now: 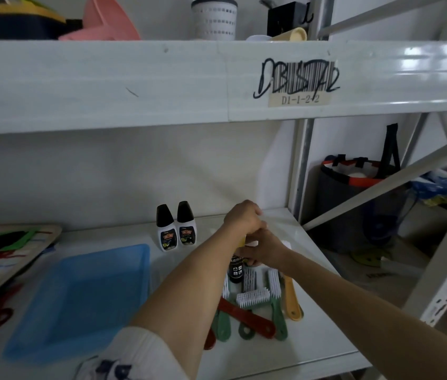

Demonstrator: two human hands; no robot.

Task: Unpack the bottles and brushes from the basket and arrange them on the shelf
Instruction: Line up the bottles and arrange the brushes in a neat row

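Observation:
Two small white bottles with black caps (176, 229) stand upright side by side at the back of the white shelf (315, 349). Both my hands meet over a dark bottle (236, 270) that stands upright just behind the brushes. My left hand (242, 218) is closed around its top, where a bit of yellow shows. My right hand (263, 249) grips it from the right side. Several brushes (258, 305) with white bristles and red, green and yellow handles lie in a loose group in front of the bottle. The blue basket (52, 333) sits at the left.
A striped patterned board (2, 259) with red and green pieces lies at the far left. The upper shelf beam (134, 83) hangs low overhead, with a pink tub and white holder above. A dark bag (354, 201) sits beyond the right upright (300, 171).

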